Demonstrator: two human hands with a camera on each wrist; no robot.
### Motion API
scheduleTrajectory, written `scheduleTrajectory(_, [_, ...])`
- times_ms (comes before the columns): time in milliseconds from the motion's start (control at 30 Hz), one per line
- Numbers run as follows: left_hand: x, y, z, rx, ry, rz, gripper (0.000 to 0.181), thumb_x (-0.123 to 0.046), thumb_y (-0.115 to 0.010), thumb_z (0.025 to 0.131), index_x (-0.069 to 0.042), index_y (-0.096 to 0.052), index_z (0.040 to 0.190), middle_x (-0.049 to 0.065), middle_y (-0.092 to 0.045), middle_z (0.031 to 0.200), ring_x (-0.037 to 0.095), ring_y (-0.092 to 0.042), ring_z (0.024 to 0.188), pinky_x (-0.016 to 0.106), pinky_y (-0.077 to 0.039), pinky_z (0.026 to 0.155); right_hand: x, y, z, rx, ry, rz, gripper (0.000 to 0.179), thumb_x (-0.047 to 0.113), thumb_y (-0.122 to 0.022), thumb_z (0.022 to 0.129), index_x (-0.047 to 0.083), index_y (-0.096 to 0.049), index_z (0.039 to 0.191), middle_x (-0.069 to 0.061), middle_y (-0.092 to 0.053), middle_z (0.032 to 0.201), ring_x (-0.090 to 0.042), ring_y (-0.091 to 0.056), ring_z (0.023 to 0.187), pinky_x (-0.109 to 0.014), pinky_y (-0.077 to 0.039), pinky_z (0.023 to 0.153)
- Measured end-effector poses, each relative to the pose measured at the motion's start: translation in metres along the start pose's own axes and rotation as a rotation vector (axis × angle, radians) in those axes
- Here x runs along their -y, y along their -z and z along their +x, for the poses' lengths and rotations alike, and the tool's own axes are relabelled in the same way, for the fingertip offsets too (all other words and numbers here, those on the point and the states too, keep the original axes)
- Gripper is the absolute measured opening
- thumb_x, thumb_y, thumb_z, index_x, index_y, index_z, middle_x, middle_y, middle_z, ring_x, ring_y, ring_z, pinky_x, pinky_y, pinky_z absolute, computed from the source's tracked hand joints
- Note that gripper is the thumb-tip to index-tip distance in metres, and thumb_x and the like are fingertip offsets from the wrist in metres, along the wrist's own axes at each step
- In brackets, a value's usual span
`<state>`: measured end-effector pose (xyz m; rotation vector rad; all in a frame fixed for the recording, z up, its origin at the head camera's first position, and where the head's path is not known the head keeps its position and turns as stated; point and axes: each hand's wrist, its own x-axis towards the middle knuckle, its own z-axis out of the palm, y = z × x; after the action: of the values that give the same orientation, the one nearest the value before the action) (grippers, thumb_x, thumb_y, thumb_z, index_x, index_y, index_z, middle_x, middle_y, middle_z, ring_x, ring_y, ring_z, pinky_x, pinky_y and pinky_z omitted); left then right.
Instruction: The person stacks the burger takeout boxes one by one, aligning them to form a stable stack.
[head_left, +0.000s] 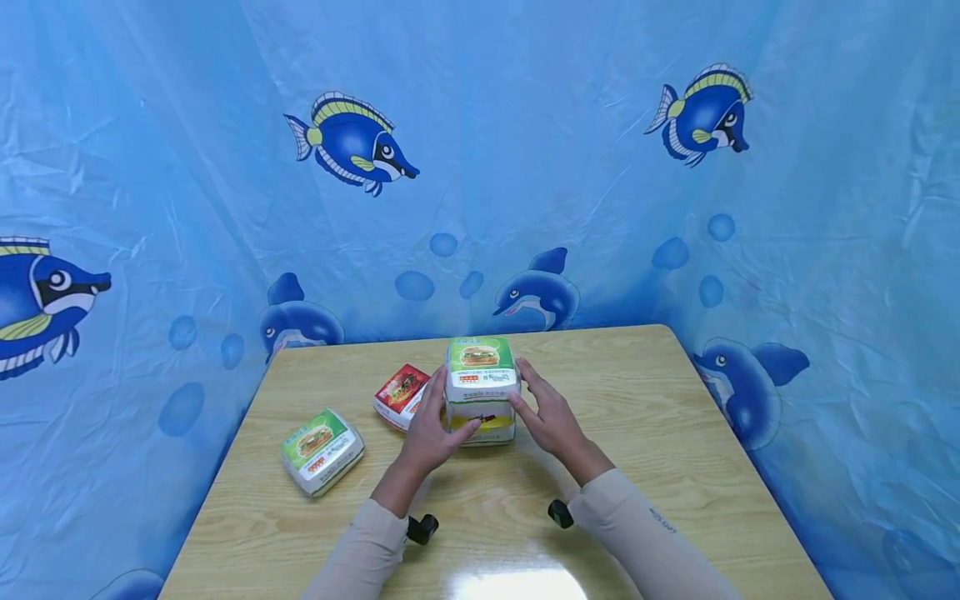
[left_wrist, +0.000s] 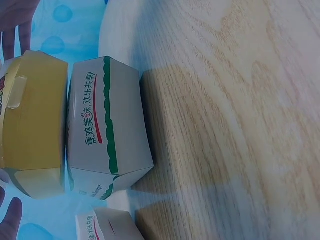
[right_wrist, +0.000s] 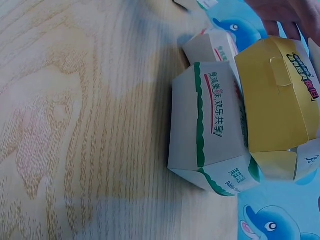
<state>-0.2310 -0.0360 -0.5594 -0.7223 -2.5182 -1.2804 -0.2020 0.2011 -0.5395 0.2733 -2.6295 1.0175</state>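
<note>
Three cardboard burger boxes stand stacked in the head view. The top one has a green lid with a burger picture. Under it is a yellow box, above a white box with a green scalloped edge that stands on the table. My left hand is at the stack's left side, thumb across the front by the yellow box. At the right side is my right hand, fingers along the top box and thumb near its front corner. Both hands' fingers look fairly straight; their exact contact is partly hidden.
A red-and-white burger box lies just left of the stack, partly behind my left hand. Farther left is another green-and-white burger box. The wooden table ends at a blue sea-animal curtain.
</note>
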Motion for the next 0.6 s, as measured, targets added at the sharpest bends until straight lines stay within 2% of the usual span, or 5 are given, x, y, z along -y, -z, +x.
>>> scheduleTrajectory(133, [0.0011, 0.0005, -0.0003, -0.010, 0.004, -0.001, 0.101, -0.055, -0.072, 0.082, -0.027, -0.010, 0.158, 0.004, -0.019, 0.160, 0.032, -0.027, 0.141, 0.053, -0.037, 0.104, 0.0006, -0.0002, -0.0001, 0.005, -0.005, 0.006, 0.066, 0.059, -0.038, 0.099, 0.034, -0.018, 0.156, -0.004, -0.039, 0.152, -0.028, -0.047, 0.130, -0.053, -0.044, 0.098])
scheduleTrajectory(367, [0.0023, 0.0023, -0.0009, -0.009, 0.050, 0.004, 0.103, -0.059, -0.071, 0.080, -0.031, -0.009, 0.157, 0.000, -0.018, 0.160, 0.029, -0.025, 0.142, 0.055, -0.031, 0.107, 0.0018, -0.0002, -0.0009, 0.022, -0.014, 0.027, 0.070, 0.061, -0.041, 0.097, 0.033, -0.018, 0.157, -0.003, -0.036, 0.154, -0.030, -0.048, 0.129, -0.055, -0.046, 0.095])
scheduleTrajectory(600, [0.0021, 0.0040, -0.0022, -0.027, 0.025, 0.010, 0.102, -0.056, -0.071, 0.082, -0.025, -0.011, 0.158, 0.004, -0.018, 0.160, 0.030, -0.023, 0.143, 0.057, -0.030, 0.107, 0.0018, -0.0004, -0.0020, 0.021, -0.003, 0.045, 0.071, 0.059, -0.044, 0.097, 0.030, -0.020, 0.157, -0.005, -0.036, 0.154, -0.032, -0.050, 0.127, -0.056, -0.046, 0.094])
